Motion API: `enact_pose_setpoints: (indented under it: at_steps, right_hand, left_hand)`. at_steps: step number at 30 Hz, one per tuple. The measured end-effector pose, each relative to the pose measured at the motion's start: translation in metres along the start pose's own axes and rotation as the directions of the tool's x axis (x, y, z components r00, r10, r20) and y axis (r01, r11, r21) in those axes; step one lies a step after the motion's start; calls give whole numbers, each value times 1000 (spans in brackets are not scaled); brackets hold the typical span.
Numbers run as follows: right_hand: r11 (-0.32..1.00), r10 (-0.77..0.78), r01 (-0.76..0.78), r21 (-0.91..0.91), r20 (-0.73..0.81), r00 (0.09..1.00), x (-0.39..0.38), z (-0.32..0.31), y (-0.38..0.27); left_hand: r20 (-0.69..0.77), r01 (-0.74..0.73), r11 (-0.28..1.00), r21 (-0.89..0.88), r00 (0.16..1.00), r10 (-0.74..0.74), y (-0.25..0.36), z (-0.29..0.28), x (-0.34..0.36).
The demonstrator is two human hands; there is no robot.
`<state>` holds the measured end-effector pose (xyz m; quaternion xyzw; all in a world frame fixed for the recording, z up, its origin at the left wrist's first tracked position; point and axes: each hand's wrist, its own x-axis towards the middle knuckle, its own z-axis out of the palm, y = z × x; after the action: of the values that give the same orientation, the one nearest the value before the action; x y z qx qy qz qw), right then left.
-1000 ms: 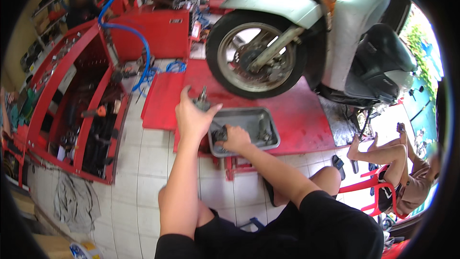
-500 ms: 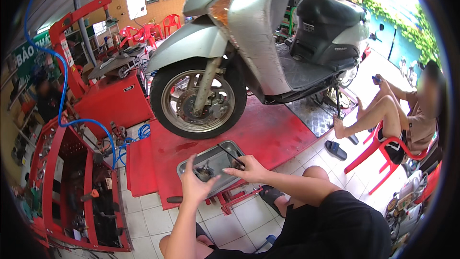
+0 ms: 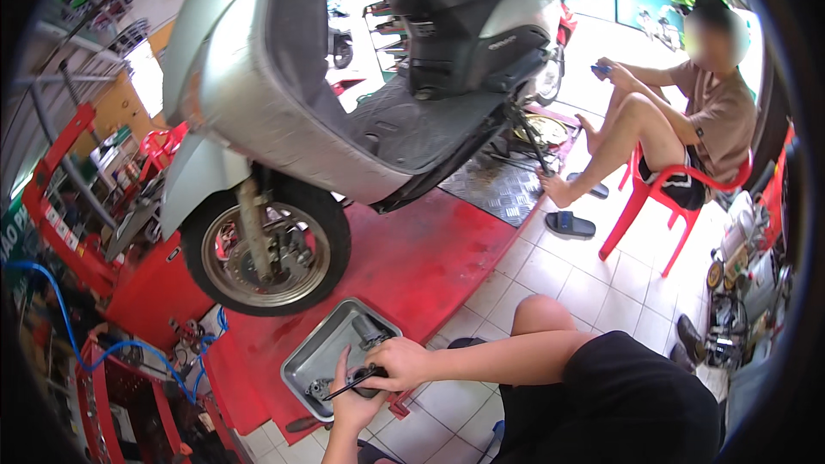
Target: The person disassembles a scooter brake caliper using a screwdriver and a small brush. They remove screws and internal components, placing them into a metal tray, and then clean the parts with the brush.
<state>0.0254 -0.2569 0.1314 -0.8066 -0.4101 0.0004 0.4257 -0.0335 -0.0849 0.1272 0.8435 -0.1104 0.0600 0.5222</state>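
Note:
My left hand (image 3: 354,408) is closed around a dark rounded part (image 3: 369,381) over the near edge of a silver metal tray (image 3: 316,339). My right hand (image 3: 404,364) lies against the same part from the right, fingers curled round a thin black rod-like tool (image 3: 344,388) that points down to the left. The hands overlap, so the contact between tool and part is hidden. In the tray lie a grey cylindrical metal part (image 3: 369,328) and a small round metal piece (image 3: 319,388).
The tray rests on a red lift platform (image 3: 412,249) bearing a silver scooter (image 3: 258,94). A red tool cart (image 3: 120,387) and a blue air hose (image 3: 64,318) are at left. At right, a person (image 3: 713,112) sits on a red chair (image 3: 662,198) near black sandals (image 3: 570,224).
My view has swung right and the hands sit lower in it. My hands, apart before, have come together on the dark part, the right hand still holding the thin tool.

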Motion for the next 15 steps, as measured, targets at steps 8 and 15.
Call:
enact_pose_setpoints:
  at_steps: [8, 15]
  right_hand:
    - [961, 270, -262, -91, 91, 959, 0, -5, -5]
    - [976, 216, -216, 12, 8, 976, 1, -5, -6]
  left_hand:
    - [31, 12, 999, -52, 999, -10, 3, 9, 4]
    - [46, 138, 981, -138, 990, -133, 4, 13, 2]
